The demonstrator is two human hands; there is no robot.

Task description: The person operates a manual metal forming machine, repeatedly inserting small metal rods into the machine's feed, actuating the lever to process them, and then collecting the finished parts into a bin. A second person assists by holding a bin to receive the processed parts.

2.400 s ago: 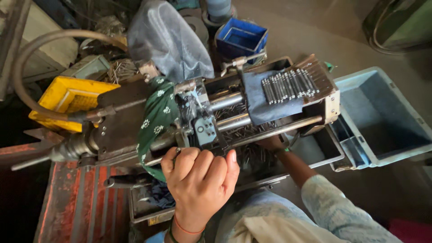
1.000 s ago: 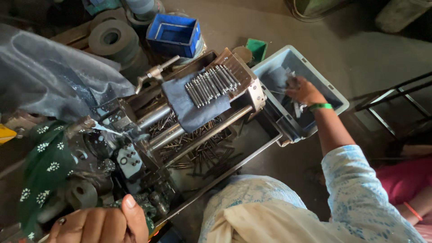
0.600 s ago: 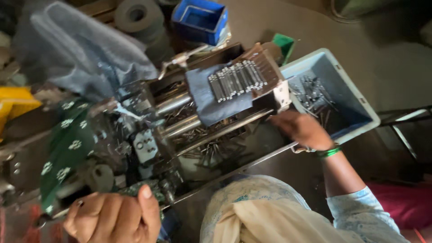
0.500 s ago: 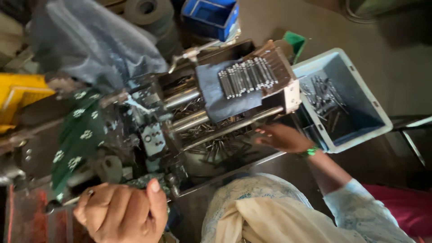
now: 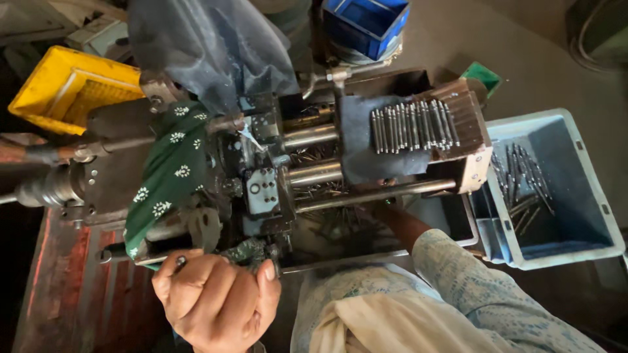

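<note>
Two hands are at the machine, and you can see only one of them whole. Your left hand sits at the machine's near edge, fingers curled tight around a dark lever handle whose tip shows above your knuckles. Your right hand is hidden: the forearm in its patterned sleeve reaches under the machine's lower guide rod, toward the loose pins piled in the trough beneath the rods, so whether those fingers are spread or closed cannot be told.

On top of the machine's right end, a row of metal pins lies side by side on a dark cloth. Just right of the machine stands a grey-blue bin with more pins in it. A green patterned cloth drapes over the machine's left part, a clear plastic sheet above it. Beyond the machine's far-left corner sits a yellow crate, and beyond its far side a blue bin.
</note>
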